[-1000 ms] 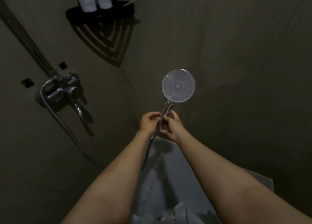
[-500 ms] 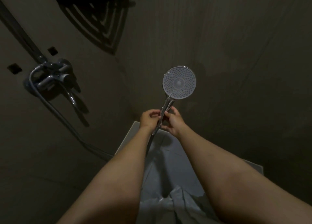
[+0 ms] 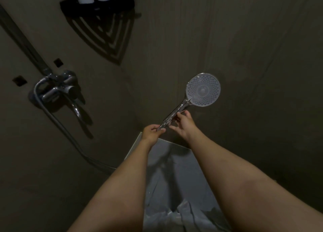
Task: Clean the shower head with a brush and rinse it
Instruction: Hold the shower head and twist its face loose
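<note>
The shower head [image 3: 202, 90] tilts face-up before the tiled wall [image 3: 244, 39]. The left hand [image 3: 152, 131] grips its chrome handle's [image 3: 176, 113] lower end, and the right hand [image 3: 183, 126] pinches it just above.

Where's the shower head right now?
In the head view the shower head is right of centre, nozzle face toward the camera; the left hand grips the handle's lower end, the right hand holds it just above.

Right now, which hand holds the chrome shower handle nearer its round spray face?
The right hand, midway up the chrome shower head's handle; the left hand pinches its bottom end.
</note>
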The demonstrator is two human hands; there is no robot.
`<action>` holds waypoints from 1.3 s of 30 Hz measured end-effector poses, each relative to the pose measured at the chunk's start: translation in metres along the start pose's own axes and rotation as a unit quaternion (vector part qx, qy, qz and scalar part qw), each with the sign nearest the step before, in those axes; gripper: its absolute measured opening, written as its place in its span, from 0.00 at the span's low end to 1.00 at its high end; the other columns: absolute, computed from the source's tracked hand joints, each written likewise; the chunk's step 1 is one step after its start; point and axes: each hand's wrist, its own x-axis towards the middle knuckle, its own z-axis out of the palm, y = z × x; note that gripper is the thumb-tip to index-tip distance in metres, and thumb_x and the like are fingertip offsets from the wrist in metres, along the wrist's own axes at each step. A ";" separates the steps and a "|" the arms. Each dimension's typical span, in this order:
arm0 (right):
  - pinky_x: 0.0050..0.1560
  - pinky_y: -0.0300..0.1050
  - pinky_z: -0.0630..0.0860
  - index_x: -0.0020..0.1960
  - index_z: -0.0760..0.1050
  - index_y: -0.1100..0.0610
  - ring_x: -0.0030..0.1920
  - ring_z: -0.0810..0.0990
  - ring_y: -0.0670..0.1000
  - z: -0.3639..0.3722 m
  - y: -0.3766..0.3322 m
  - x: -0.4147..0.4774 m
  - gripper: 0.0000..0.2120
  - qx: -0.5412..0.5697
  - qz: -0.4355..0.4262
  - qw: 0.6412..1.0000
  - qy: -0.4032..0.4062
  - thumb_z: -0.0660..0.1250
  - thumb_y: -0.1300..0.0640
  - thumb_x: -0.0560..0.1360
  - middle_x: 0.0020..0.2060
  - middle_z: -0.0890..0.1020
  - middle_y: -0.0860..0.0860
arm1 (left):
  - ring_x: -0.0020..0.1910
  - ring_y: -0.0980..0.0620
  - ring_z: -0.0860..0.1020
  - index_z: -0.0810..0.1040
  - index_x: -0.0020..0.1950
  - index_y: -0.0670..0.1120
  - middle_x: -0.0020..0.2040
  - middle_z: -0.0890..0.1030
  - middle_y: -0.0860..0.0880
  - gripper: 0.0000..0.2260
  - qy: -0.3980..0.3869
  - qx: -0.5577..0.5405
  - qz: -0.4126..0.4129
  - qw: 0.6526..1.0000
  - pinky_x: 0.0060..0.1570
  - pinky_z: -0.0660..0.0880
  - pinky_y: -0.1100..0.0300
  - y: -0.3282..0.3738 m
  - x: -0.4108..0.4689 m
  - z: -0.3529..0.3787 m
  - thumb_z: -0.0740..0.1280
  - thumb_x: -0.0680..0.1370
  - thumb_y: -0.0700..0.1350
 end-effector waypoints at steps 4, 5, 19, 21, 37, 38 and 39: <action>0.32 0.52 0.79 0.57 0.63 0.53 0.49 0.78 0.53 0.002 -0.007 -0.002 0.09 -0.020 -0.006 1.000 -0.016 0.59 0.62 0.80 0.50 0.78 0.55 | 0.37 0.58 0.74 0.76 0.60 0.33 0.47 0.78 0.43 0.15 0.005 -0.022 0.010 1.000 0.31 0.70 0.78 0.005 0.001 -0.005 0.69 0.74 0.35; 0.31 0.50 0.79 0.55 0.64 0.53 0.52 0.78 0.55 0.000 -0.008 -0.002 0.08 -0.036 -0.008 0.999 -0.017 0.60 0.62 0.79 0.53 0.78 0.57 | 0.37 0.58 0.74 0.76 0.59 0.34 0.47 0.78 0.43 0.14 0.004 -0.019 0.011 1.000 0.31 0.70 0.78 0.005 0.000 -0.005 0.69 0.74 0.35; 0.53 0.58 0.76 0.60 0.63 0.55 0.55 0.77 0.57 -0.010 -0.004 0.002 0.16 -0.092 -0.017 0.996 -0.001 0.64 0.64 0.77 0.58 0.75 0.58 | 0.32 0.54 0.68 0.78 0.42 0.48 0.34 0.74 0.50 0.11 -0.085 0.101 -0.012 0.991 0.35 0.66 0.62 0.004 -0.001 -0.011 0.62 0.80 0.50; 0.53 0.57 0.76 0.62 0.64 0.55 0.52 0.78 0.55 -0.011 -0.006 0.002 0.16 -0.096 -0.022 0.995 -0.001 0.64 0.64 0.77 0.57 0.75 0.57 | 0.33 0.54 0.68 0.76 0.46 0.47 0.34 0.72 0.49 0.09 -0.120 0.128 -0.008 0.985 0.35 0.66 0.62 0.012 0.000 -0.009 0.59 0.81 0.48; 0.50 0.52 0.78 0.69 0.62 0.62 0.52 0.78 0.57 -0.001 -0.020 0.001 0.21 -0.101 -0.031 0.994 -0.002 0.63 0.64 0.77 0.55 0.76 0.59 | 0.59 0.39 0.75 0.75 0.57 0.44 0.57 0.79 0.41 0.18 -0.034 0.428 0.093 0.898 0.59 0.66 0.54 0.019 -0.011 0.005 0.54 0.81 0.55; 0.46 0.52 0.80 0.68 0.62 0.62 0.49 0.80 0.57 -0.002 -0.022 0.001 0.20 -0.096 -0.029 0.995 -0.006 0.62 0.64 0.78 0.52 0.77 0.59 | 0.58 0.39 0.75 0.75 0.56 0.42 0.57 0.79 0.39 0.19 -0.053 0.411 0.081 0.906 0.60 0.66 0.53 0.024 -0.013 0.008 0.54 0.81 0.55; 0.42 0.49 0.81 0.67 0.62 0.62 0.45 0.81 0.56 -0.002 -0.024 0.001 0.19 -0.093 -0.028 0.995 -0.011 0.62 0.65 0.78 0.48 0.78 0.58 | 0.53 0.39 0.77 0.76 0.52 0.40 0.52 0.80 0.37 0.20 -0.081 0.357 0.070 0.928 0.57 0.69 0.52 0.028 -0.014 0.010 0.54 0.82 0.54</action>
